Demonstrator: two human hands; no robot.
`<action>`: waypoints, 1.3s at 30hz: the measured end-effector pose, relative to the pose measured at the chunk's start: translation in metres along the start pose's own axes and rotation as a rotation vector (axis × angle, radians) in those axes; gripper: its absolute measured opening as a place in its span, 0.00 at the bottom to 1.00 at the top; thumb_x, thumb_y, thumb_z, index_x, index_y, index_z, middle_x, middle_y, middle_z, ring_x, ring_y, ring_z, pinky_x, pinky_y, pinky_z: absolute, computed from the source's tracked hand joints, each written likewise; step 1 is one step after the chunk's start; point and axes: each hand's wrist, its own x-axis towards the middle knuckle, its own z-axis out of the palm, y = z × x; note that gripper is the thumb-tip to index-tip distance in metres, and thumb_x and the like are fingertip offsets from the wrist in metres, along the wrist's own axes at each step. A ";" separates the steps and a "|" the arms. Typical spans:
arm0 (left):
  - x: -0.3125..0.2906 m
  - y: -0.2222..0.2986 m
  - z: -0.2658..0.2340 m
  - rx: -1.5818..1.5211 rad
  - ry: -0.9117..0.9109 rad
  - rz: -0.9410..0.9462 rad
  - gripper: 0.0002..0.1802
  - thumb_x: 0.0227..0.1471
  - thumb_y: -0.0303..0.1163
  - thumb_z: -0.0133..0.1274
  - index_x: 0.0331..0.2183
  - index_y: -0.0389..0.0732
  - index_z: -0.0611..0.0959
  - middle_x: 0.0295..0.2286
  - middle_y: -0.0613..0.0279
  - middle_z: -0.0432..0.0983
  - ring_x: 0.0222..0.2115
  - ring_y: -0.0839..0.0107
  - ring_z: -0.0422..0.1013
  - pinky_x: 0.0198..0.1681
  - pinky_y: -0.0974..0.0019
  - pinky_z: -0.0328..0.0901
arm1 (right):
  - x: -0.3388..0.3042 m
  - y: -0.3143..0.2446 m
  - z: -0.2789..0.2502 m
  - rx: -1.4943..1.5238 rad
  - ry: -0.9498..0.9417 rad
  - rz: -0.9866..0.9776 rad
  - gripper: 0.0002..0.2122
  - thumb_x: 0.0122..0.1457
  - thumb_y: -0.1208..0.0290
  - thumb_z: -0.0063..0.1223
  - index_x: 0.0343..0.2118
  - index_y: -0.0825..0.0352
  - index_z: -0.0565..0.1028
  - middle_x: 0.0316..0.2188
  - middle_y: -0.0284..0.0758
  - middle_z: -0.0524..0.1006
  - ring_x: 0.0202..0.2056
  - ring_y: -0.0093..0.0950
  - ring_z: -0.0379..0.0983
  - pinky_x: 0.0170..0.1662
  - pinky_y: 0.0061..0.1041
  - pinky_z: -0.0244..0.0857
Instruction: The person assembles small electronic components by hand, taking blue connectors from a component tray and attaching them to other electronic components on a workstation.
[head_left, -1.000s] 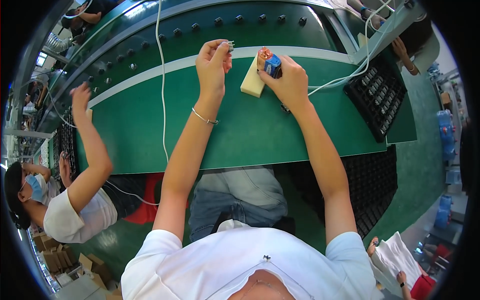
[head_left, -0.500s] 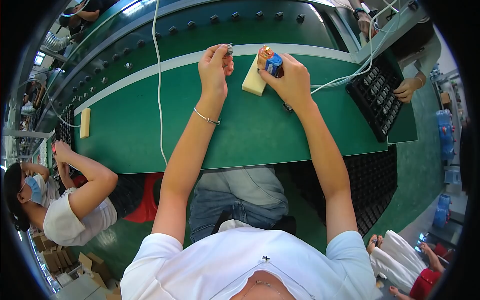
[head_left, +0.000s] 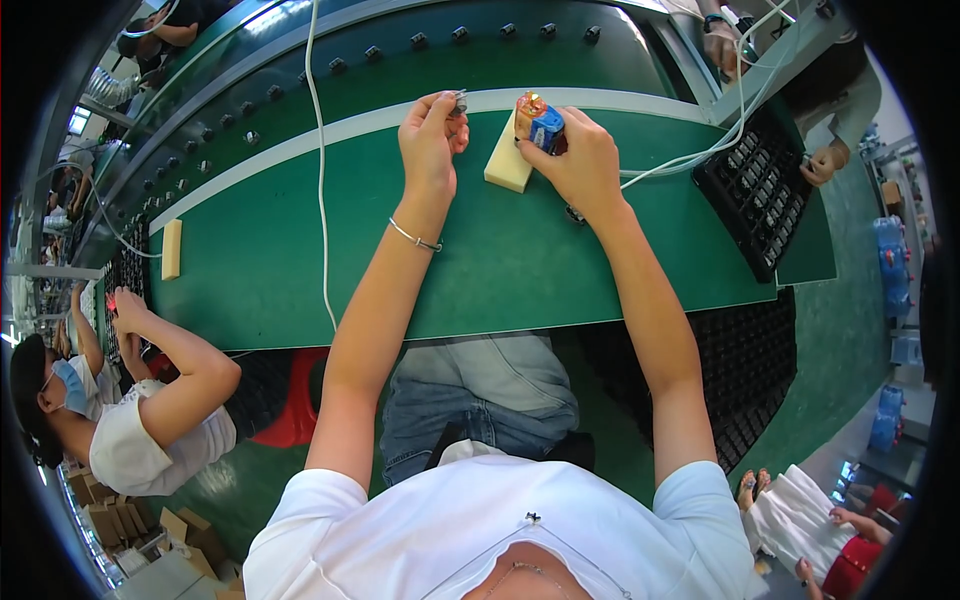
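My left hand (head_left: 432,135) is closed, pinching a small metal part (head_left: 459,103) between thumb and fingertips above the far side of the green bench. Its exact kind is too small to make out. In my right hand (head_left: 585,160) is an orange-and-blue block (head_left: 542,124) with a brass-coloured top, tilted toward the left. Thumb and fingers wrap round its right side and hide part of it. Just left of and below the block, a cream foam bar (head_left: 510,165) lies on the bench. A small dark part (head_left: 574,214) shows partly beside my right wrist.
Beyond the bench's pale edge, a green conveyor (head_left: 400,75) carries a row of small dark parts. A white cable (head_left: 320,190) crosses the bench at left. A black tray (head_left: 755,190) of parts stands at right, near a co-worker's hand (head_left: 822,165). Another person (head_left: 165,420) sits at left.
The small parts on the conveyor have shifted slightly left. The co-worker's hand at the right has moved a little beside the tray. My own hands stay almost still.
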 end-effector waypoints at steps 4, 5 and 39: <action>0.003 -0.001 -0.003 0.000 0.002 -0.013 0.07 0.57 0.32 0.54 0.32 0.39 0.78 0.20 0.66 0.73 0.15 0.81 0.65 0.17 0.78 0.57 | 0.010 -0.009 0.002 0.090 0.018 -0.002 0.18 0.46 0.61 0.65 0.34 0.69 0.78 0.28 0.38 0.77 0.26 0.34 0.75 0.32 0.30 0.69; 0.004 -0.001 -0.004 -0.005 -0.008 -0.022 0.07 0.57 0.32 0.54 0.32 0.39 0.78 0.20 0.67 0.73 0.15 0.81 0.65 0.17 0.78 0.57 | 0.014 -0.007 0.007 0.098 0.044 -0.024 0.17 0.46 0.60 0.64 0.34 0.69 0.78 0.27 0.39 0.77 0.26 0.36 0.75 0.32 0.31 0.69; -0.028 0.023 0.024 0.347 -0.324 0.112 0.11 0.48 0.28 0.65 0.31 0.35 0.80 0.23 0.62 0.79 0.19 0.83 0.70 0.20 0.80 0.62 | 0.020 0.006 -0.015 1.042 -0.216 0.404 0.16 0.64 0.64 0.50 0.48 0.72 0.72 0.38 0.35 0.78 0.33 0.18 0.77 0.29 0.16 0.71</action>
